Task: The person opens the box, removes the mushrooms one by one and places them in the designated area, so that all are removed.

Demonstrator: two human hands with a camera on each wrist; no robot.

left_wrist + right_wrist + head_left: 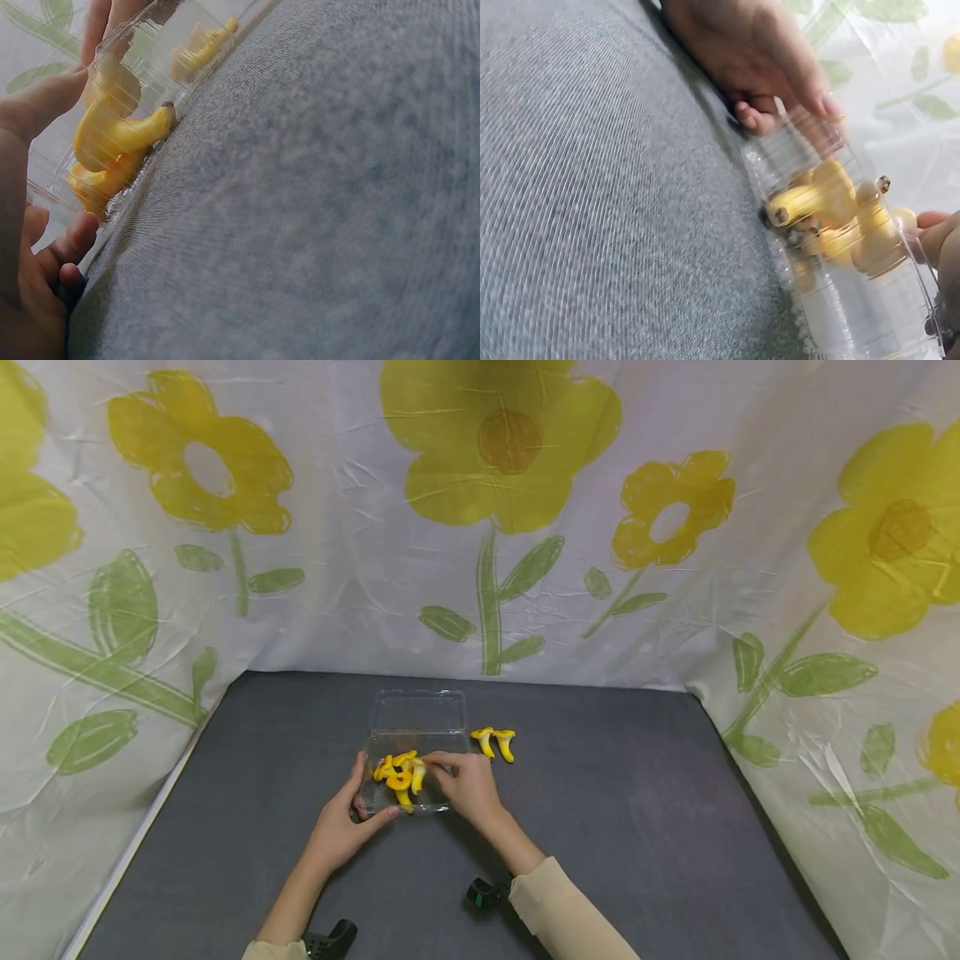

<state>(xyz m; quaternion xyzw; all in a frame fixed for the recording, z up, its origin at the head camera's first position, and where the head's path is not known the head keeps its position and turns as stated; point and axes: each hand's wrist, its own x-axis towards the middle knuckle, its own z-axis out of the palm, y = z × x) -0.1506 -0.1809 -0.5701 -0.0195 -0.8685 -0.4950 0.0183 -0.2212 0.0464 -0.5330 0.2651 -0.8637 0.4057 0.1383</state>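
A clear plastic clamshell container [442, 742] lies on the table with its lid [420, 712] folded back. My left hand [337, 837] grips the container's left side, the thumb on its front edge and the fingers along its side. Several yellow trumpet-shaped mushrooms [399, 782] lie inside, in the left part, also seen through the wall in the left wrist view. My right hand [471, 785] reaches over the container's right side and pinches one mushroom [418, 776] with thumb and forefinger; in the right wrist view its fingertips [928, 234] are at that mushroom.
Two more yellow mushrooms [505, 747] lie side by side on the dark grey table [615, 810], just right of the container. A white curtain [330, 610] printed with yellow flowers closes off the back and both sides.
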